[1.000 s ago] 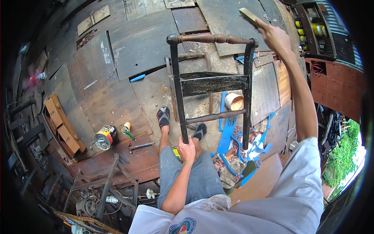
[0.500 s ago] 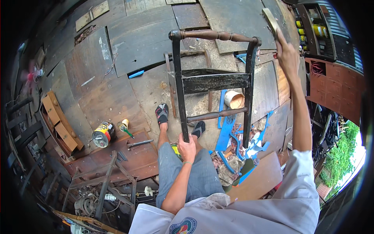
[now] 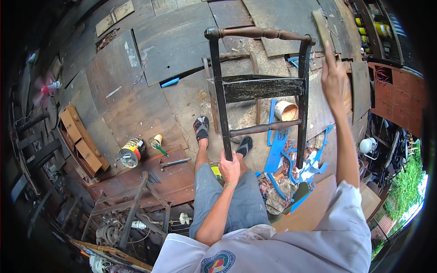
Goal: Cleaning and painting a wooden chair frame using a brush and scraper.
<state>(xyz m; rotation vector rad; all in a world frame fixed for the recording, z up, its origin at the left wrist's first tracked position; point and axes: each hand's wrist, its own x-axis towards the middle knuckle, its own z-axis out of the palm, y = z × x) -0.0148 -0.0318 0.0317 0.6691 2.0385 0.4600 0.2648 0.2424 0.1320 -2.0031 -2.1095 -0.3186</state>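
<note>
A black wooden chair frame (image 3: pixel 264 90), with turned brown rails and worn paint, stands tilted in front of me. Around the lower end of its left post, between my knees, my left hand (image 3: pixel 230 169) is closed. My right hand (image 3: pixel 334 84) is raised beyond the frame's right post, apart from it. Its fingers are wrapped round a flat, pale strip of wood (image 3: pixel 322 28), slightly blurred; whether the strip is part of a tool I cannot tell.
To my left, a hammer (image 3: pixel 175 162), a paintbrush (image 3: pixel 157 144) and a tin can (image 3: pixel 132 152) lie or stand near a reddish board (image 3: pixel 136 182). A white bucket (image 3: pixel 287 111) lies behind the frame. Blue scraps (image 3: pixel 276 152) and debris cover the floor at right.
My right hand has come down and nearer to the frame with the wooden strip. My left hand keeps its grip on the post. The whole view has shifted slightly.
</note>
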